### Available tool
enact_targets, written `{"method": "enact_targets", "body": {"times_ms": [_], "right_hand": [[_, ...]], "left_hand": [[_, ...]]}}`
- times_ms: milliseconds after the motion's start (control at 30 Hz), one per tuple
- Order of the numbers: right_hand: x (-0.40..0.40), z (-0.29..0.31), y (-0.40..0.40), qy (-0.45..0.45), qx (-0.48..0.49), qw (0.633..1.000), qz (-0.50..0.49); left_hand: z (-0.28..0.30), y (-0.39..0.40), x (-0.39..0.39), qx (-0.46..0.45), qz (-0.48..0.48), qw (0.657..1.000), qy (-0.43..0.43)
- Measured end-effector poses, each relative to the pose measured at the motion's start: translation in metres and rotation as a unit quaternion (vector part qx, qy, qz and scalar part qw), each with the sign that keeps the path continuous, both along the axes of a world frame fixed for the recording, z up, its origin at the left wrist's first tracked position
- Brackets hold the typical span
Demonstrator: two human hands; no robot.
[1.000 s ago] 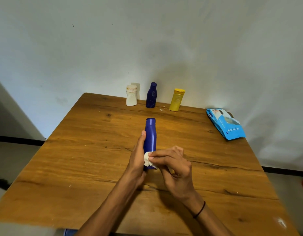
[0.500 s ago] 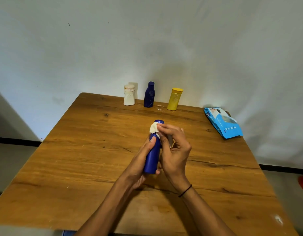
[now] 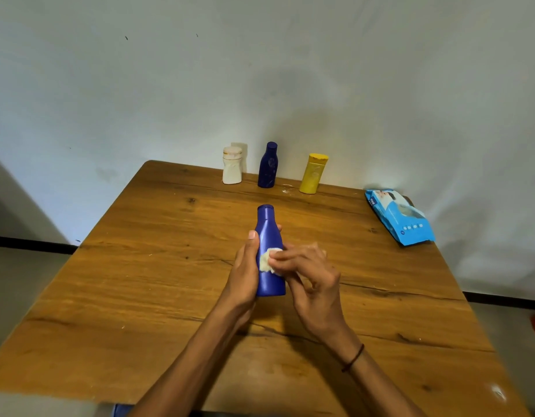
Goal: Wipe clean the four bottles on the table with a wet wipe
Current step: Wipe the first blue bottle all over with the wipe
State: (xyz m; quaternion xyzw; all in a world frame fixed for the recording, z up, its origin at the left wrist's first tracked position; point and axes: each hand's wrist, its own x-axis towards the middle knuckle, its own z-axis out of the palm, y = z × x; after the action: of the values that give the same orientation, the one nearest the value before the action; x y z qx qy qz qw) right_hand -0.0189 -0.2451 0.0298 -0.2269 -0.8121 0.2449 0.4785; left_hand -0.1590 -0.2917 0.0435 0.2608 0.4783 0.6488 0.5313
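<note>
left hand (image 3: pixel 245 272) grips blue bottle (image 3: pixel 269 236) | right hand (image 3: pixel 312 281) presses wipe (image 3: pixel 267 261)

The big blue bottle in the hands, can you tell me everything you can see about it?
The big blue bottle looks like smooth matte plastic, with a flat cap on a narrow neck and a wider body. It is held upright over the wooden table. The left hand grips its side, and the right hand presses a white wet wipe on its middle.

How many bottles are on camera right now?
4. A blue bottle is held in the left hand. Three stand along the table's far edge: white bottle, dark blue bottle, yellow bottle. A blue object at the bottom edge is unclear.
</note>
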Motion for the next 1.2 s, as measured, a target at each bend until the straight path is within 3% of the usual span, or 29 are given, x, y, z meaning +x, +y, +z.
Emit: {"method": "enact_targets", "body": {"times_ms": [167, 333, 433, 600, 767, 900, 1033, 1200], "right_hand": [[0.017, -0.007, -0.016, -0.083, 0.097, 0.989, 0.078], [0.029, -0.009, -0.004, -0.041, 0.067, 0.995, 0.053], [0.026, -0.007, 0.006, -0.020, 0.074, 0.997, -0.011], [0.006, 0.002, 0.010, 0.000, 0.070, 0.997, -0.028], [-0.014, 0.008, 0.017, 0.090, -0.066, 0.992, -0.062], [-0.029, 0.007, 0.017, 0.202, -0.238, 0.947, -0.070], [-0.030, -0.001, 0.004, 0.198, -0.260, 0.944, -0.051], [-0.019, -0.017, -0.003, 0.164, -0.239, 0.957, -0.035]], "left_hand": [[0.001, 0.005, 0.004, 0.013, 0.006, 0.999, -0.033], [-0.004, 0.007, 0.007, 0.022, -0.011, 0.995, -0.099], [-0.008, 0.006, 0.011, 0.010, -0.006, 0.997, -0.078], [-0.010, 0.006, 0.017, -0.028, 0.017, 0.999, -0.026], [-0.010, 0.008, 0.019, -0.037, 0.044, 0.995, 0.079], [-0.010, 0.018, 0.020, 0.008, 0.068, 0.991, 0.117], [-0.010, 0.031, 0.014, 0.032, 0.062, 0.997, 0.042], [-0.011, 0.046, 0.003, 0.072, 0.062, 0.995, 0.022]]}}
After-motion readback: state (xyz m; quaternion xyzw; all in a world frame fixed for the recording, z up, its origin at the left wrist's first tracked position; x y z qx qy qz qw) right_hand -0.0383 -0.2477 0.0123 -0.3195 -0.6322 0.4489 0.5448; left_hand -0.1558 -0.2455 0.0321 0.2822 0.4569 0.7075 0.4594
